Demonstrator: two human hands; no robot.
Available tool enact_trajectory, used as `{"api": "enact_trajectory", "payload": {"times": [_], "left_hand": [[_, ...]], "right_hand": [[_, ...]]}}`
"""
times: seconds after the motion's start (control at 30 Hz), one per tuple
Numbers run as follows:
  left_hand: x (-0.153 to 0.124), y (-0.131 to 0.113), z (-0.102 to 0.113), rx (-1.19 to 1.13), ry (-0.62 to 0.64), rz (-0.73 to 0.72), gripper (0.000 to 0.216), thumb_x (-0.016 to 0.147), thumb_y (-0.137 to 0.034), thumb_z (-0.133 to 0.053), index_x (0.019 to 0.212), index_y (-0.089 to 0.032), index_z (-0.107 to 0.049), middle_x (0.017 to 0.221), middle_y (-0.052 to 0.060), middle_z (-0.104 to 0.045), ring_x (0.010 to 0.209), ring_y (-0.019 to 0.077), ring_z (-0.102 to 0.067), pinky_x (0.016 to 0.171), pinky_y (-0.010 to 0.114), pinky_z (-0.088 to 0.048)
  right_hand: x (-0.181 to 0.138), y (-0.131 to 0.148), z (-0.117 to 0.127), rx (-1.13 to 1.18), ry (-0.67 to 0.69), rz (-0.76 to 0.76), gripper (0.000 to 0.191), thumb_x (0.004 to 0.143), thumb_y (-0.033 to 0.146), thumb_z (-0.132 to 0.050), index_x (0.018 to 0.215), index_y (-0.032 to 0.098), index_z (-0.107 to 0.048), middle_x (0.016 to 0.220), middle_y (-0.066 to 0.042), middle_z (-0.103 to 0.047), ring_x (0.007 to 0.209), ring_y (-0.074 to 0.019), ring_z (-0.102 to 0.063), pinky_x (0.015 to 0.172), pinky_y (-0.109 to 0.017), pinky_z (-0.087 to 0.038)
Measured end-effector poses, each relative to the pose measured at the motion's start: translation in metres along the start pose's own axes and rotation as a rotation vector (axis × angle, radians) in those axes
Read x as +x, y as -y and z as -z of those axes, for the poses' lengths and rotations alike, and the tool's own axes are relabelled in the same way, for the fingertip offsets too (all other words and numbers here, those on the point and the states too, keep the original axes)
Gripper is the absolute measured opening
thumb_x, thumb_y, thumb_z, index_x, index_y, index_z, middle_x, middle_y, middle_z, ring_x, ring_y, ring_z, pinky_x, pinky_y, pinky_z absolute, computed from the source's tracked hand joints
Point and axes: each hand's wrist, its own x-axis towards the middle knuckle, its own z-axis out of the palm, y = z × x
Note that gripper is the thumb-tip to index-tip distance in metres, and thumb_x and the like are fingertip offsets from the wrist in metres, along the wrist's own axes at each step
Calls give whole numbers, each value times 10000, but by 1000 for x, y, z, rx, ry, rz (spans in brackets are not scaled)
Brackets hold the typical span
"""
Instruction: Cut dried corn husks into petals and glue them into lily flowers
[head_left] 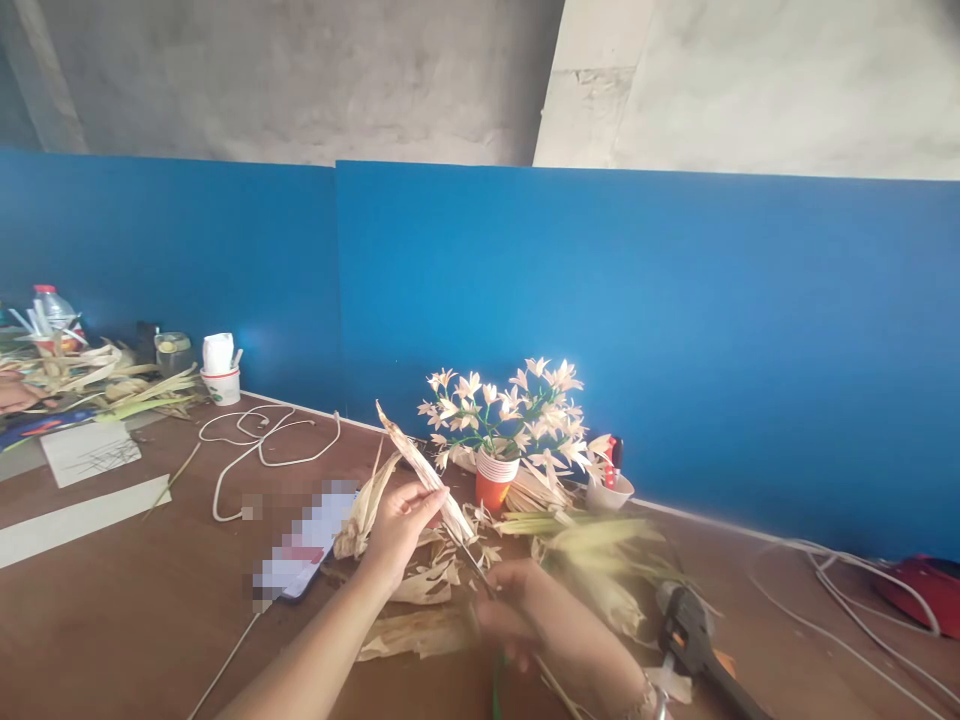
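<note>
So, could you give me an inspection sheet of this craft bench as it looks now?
Surface: brown table, strewn with husk scraps.
Job's things: dried husk strip, thin stem, husk flowers in an orange cup.
Clutter: glue gun, phone, white cup, papers, bottle.
Hands: left hand pinches the husk strip; right hand blurred, at the stem's lower end, grip unclear.
Cables: white cable looped at the left; more cables at the right.
Surroundings: blue partition, concrete wall above; another person's hand at far left.
</note>
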Motion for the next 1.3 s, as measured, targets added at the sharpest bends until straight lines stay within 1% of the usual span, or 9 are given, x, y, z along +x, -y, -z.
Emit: {"api": "enact_trajectory", "payload": {"times": [0.17, 0.3, 0.47, 0.6, 0.73, 0.87, 0.93, 1.07, 1.3], "left_hand": [[2, 6, 2, 37, 42, 8, 265, 650, -431, -756, 696, -175, -710, 631, -14, -662, 592, 126, -606, 574, 208, -509], [2, 8, 3, 42, 64, 12, 263, 664, -428, -746, 729, -175, -716, 642, -3, -672, 599, 145, -624, 558, 222, -513], [1, 6, 2, 50, 26, 12, 277, 633, -431, -760, 706, -167, -720, 636, 8, -669, 584, 151, -618, 553, 232, -511], [0, 2, 0, 38, -12, 32, 275, 594, -424, -775, 666, -165, -716, 619, 11, -666, 593, 159, -620, 566, 238, -508], [0, 1, -1, 21, -17, 37, 263, 586, -412, -779, 648, -165, -714, 617, 13, -673, 583, 147, -605, 576, 233, -506], [1, 2, 0, 31, -30, 47, 251, 591, -410, -774, 637, -172, -713, 598, 4, -667, 569, 138, -589, 569, 231, -505], [1, 2, 0, 35, -47, 45, 249, 591, -413, -771, 634, -174, -712, 595, 1, -664, 574, 140, -589, 571, 233, -504], [0, 3, -1, 42, -74, 42, 260, 581, -424, -771, 613, -175, -705, 572, -9, -642, 572, 143, -587, 581, 239, -503], [-1, 0, -3, 30, -78, 45, 264, 573, -436, -767, 606, -182, -702, 583, -9, -645, 588, 154, -600, 618, 255, -515]], "right_hand": [[-1, 5, -1, -8, -21, -25, 343, 616, 449, -730, 691, 138, -606, 499, 50, -499, 405, -56, -439, 359, -148, -339], [-2, 7, -3, -57, -51, -27, 315, 638, 435, -708, 705, 144, -607, 506, 54, -494, 418, -58, -434, 373, -154, -346], [-1, 5, -1, -72, -22, 11, 291, 669, 426, -687, 696, 149, -603, 544, 41, -523, 439, -63, -422, 380, -163, -324], [3, 2, 3, -140, -7, 29, 263, 693, 406, -669, 682, 151, -608, 496, 48, -505, 412, -59, -394, 377, -167, -279], [4, 4, 1, -172, -47, 57, 270, 688, 414, -680, 665, 151, -624, 465, 51, -485, 411, -63, -390, 391, -175, -270], [1, 13, -2, -242, -97, 20, 256, 678, 384, -693, 637, 140, -627, 449, 52, -460, 397, -53, -348, 390, -180, -226], [0, 16, -3, -264, -112, 31, 265, 684, 386, -689, 632, 133, -628, 454, 54, -436, 416, -50, -332, 401, -181, -209], [3, 11, -1, -292, -118, 53, 283, 679, 399, -695, 632, 128, -629, 469, 51, -419, 445, -58, -331, 419, -187, -213], [9, 3, 0, -277, -121, 80, 282, 649, 392, -725, 632, 124, -641, 515, 35, -468, 480, -66, -324, 458, -191, -259]]}}
